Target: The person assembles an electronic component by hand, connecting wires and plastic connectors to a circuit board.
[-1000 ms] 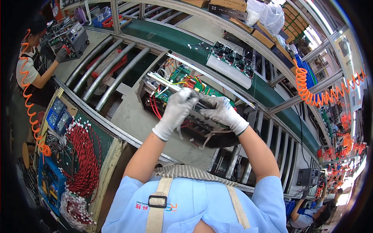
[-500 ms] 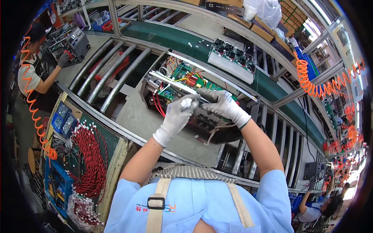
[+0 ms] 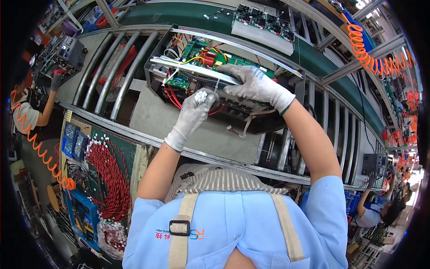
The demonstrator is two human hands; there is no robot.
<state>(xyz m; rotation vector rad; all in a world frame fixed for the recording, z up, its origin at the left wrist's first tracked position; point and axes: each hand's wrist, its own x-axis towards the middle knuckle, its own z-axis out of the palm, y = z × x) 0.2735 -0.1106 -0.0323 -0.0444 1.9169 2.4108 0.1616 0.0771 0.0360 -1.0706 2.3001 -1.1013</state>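
Observation:
An opened metal chassis (image 3: 150, 71) with green circuit boards (image 3: 242, 60) and coloured wires lies in front of me. Along its near side runs a silver rail (image 3: 190, 67), with a white cable tie (image 3: 171, 77) round it at the left. My left hand (image 3: 193, 114), in a grey-white glove, is closed on a bunch of white cable ties (image 3: 201, 97), just below the rail. Another tie (image 3: 217, 85) stands up by its fingertips. My right hand (image 3: 257, 87), gloved too, straddles the rail, forefinger on the far side and thumb on the near side. Its palm side is hidden.
Metal rollers (image 3: 130, 74) flank the chassis on the line. A green belt (image 3: 179, 15) behind carries another board assembly (image 3: 262, 31). At lower left lie red-black wire bundles (image 3: 107, 179), screw bins (image 3: 74, 141) and a blue tool tray (image 3: 85, 215). Co-workers stand at both sides; orange coiled hoses (image 3: 358, 40) hang nearby.
My hands have moved apart: the left dropped down and left from the rail, while the right spread over it. The whole view has shifted, with the chassis appearing farther left and higher.

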